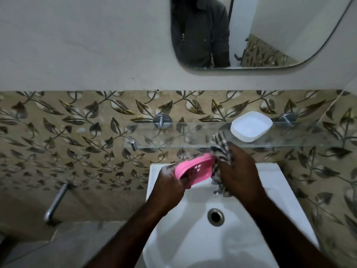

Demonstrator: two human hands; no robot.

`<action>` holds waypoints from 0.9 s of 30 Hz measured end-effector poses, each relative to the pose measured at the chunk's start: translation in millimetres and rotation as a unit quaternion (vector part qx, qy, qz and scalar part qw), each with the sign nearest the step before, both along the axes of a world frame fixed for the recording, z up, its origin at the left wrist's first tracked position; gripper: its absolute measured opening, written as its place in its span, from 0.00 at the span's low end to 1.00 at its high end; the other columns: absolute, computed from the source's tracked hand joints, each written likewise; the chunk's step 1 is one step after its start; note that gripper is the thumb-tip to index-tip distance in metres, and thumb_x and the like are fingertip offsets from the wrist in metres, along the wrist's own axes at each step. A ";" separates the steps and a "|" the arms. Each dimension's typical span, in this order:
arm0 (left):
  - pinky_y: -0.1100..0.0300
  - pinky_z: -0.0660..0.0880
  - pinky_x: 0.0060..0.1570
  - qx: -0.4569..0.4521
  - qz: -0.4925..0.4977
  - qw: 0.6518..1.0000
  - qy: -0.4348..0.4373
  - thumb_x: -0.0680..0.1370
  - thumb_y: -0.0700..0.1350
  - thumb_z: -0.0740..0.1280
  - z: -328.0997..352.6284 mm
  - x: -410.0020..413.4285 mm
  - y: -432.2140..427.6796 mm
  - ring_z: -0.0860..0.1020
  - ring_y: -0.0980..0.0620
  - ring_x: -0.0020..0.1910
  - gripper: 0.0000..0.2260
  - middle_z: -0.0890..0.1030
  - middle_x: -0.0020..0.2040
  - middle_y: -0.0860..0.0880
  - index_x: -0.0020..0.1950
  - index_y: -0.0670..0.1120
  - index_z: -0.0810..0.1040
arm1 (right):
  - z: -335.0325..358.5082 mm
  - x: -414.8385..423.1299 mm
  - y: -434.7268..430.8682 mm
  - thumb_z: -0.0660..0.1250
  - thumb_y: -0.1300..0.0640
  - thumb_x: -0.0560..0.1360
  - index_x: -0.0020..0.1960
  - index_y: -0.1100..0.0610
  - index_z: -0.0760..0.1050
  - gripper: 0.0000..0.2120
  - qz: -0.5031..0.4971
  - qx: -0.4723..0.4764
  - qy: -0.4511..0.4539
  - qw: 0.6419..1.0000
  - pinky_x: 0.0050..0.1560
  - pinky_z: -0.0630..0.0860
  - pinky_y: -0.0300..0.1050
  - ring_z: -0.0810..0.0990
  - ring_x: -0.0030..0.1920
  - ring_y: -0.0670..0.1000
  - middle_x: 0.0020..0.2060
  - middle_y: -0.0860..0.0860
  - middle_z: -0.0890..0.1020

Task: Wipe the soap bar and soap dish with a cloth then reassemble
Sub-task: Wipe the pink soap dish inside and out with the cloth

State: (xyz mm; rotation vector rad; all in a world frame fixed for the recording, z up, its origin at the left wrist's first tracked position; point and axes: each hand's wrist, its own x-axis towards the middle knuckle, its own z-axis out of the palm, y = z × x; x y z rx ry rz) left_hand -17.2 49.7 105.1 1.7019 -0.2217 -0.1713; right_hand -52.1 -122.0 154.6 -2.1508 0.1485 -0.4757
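Tray (pixel 195 169), pink, perforated: light stiff plastic, likely slippery; held over sink (pixel 193 238). Left hand (pixel 170 180) fingers curled on near-left edge. Right hand (pixel 237 171) clutches checked cloth (pixel 220 149) against right end. White dish (pixel 251 126) far, on shelf (pixel 173 136).

The room was dim, the light flat and soft, with no hard shadows anywhere. The white sink (pixel 183 238) was the brightest patch, and both forearms (pixel 135 229) showed nearly black against it. The lower left corner sank into gloom. The glass shelf (pixel 173 136) carried a faint sheen and the steel pipe (pixel 56 202) a dull highlight. The cloth (pixel 222 151) in the right hand (pixel 239 171) was smeared and soft. Lines leaned and stretched toward the edges, the sink's sides splaying outward.
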 end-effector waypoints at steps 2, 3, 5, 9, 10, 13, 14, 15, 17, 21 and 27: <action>0.51 0.82 0.46 -0.006 -0.021 1.000 -0.019 0.70 0.39 0.71 3.4 -2.2 -6.7 0.82 0.52 0.39 0.08 0.85 0.39 0.52 0.45 0.51 0.85 | 3.0 -6.3 22.6 0.62 0.65 0.70 0.53 0.50 0.81 0.17 0.043 -0.195 -0.020 0.980 0.47 0.77 0.52 0.82 0.48 0.56 0.46 0.49 0.85; 0.52 0.81 0.49 -0.012 -0.027 0.999 -0.035 0.72 0.38 0.70 3.1 -2.7 -7.9 0.83 0.51 0.43 0.07 0.86 0.43 0.50 0.46 0.47 0.84 | 0.6 -11.6 36.3 0.59 0.63 0.70 0.57 0.51 0.81 0.20 0.042 -0.262 -0.031 0.964 0.53 0.75 0.53 0.80 0.54 0.58 0.53 0.50 0.84; 0.64 0.77 0.53 0.044 0.002 0.992 -0.115 0.74 0.37 0.66 -3.8 -2.9 -5.6 0.82 0.51 0.51 0.09 0.84 0.52 0.48 0.52 0.42 0.82 | -5.4 -22.3 59.3 0.55 0.61 0.71 0.60 0.53 0.80 0.23 0.056 -0.308 -0.065 0.948 0.64 0.70 0.57 0.76 0.63 0.62 0.59 0.54 0.82; 0.67 0.77 0.45 0.100 0.085 0.978 -0.160 0.74 0.35 0.66 -2.7 -12.3 -2.6 0.81 0.56 0.47 0.09 0.84 0.47 0.47 0.50 0.43 0.82 | -8.4 -16.4 49.8 0.61 0.68 0.73 0.68 0.56 0.74 0.25 0.138 -0.342 -0.100 0.924 0.73 0.57 0.52 0.69 0.71 0.61 0.69 0.57 0.74; 0.62 0.79 0.42 0.073 0.091 0.979 -0.167 0.74 0.35 0.66 0.8 -9.1 1.3 0.82 0.55 0.41 0.07 0.84 0.41 0.49 0.46 0.44 0.82 | -5.8 -10.7 40.9 0.62 0.70 0.73 0.72 0.56 0.70 0.28 0.132 -0.336 -0.066 0.930 0.75 0.55 0.51 0.64 0.74 0.59 0.72 0.57 0.69; 0.64 0.77 0.41 0.105 0.088 0.970 -0.201 0.74 0.32 0.66 17.2 -8.0 5.5 0.81 0.58 0.37 0.09 0.81 0.37 0.54 0.44 0.45 0.81 | -1.0 -6.8 37.4 0.59 0.73 0.72 0.73 0.60 0.66 0.30 0.102 -0.281 -0.046 0.953 0.76 0.53 0.49 0.58 0.76 0.59 0.74 0.58 0.65; 0.65 0.77 0.44 0.107 0.068 0.969 -0.212 0.73 0.32 0.64 18.3 -13.4 -3.7 0.80 0.64 0.39 0.09 0.81 0.39 0.54 0.46 0.43 0.81 | -2.6 -11.5 46.6 0.59 0.73 0.69 0.71 0.62 0.69 0.30 0.114 -0.266 -0.066 0.955 0.76 0.54 0.51 0.60 0.75 0.60 0.72 0.60 0.68; 0.60 0.78 0.51 0.113 0.069 0.967 -0.216 0.74 0.31 0.62 14.3 -19.8 -14.5 0.80 0.66 0.45 0.10 0.82 0.45 0.52 0.51 0.39 0.80 | -5.7 -17.6 57.5 0.61 0.72 0.68 0.70 0.63 0.70 0.30 0.140 -0.265 -0.090 0.950 0.76 0.54 0.51 0.62 0.74 0.61 0.71 0.60 0.70; 0.45 0.73 0.63 0.127 0.108 0.974 -0.150 0.76 0.30 0.58 23.6 -42.8 -30.8 0.79 0.57 0.58 0.14 0.81 0.57 0.41 0.60 0.32 0.74 | -13.2 -27.2 67.4 0.66 0.67 0.67 0.70 0.64 0.69 0.31 0.204 -0.305 -0.122 0.922 0.76 0.55 0.53 0.62 0.74 0.61 0.70 0.60 0.71; 0.66 0.72 0.37 0.149 0.082 0.962 -0.213 0.72 0.30 0.64 27.2 -15.8 -2.6 0.75 0.68 0.32 0.11 0.78 0.33 0.58 0.42 0.44 0.81 | -3.8 -3.7 36.5 0.66 0.71 0.69 0.73 0.61 0.66 0.33 0.132 -0.305 -0.082 0.939 0.74 0.60 0.60 0.58 0.75 0.59 0.72 0.58 0.69; 0.79 0.68 0.39 0.108 0.081 0.951 -0.277 0.70 0.29 0.65 37.3 -20.7 -0.8 0.76 0.67 0.36 0.08 0.78 0.38 0.56 0.40 0.40 0.80 | -14.5 -17.1 64.4 0.60 0.69 0.67 0.74 0.61 0.63 0.35 0.176 -0.257 -0.118 0.943 0.77 0.52 0.51 0.57 0.77 0.57 0.74 0.57 0.66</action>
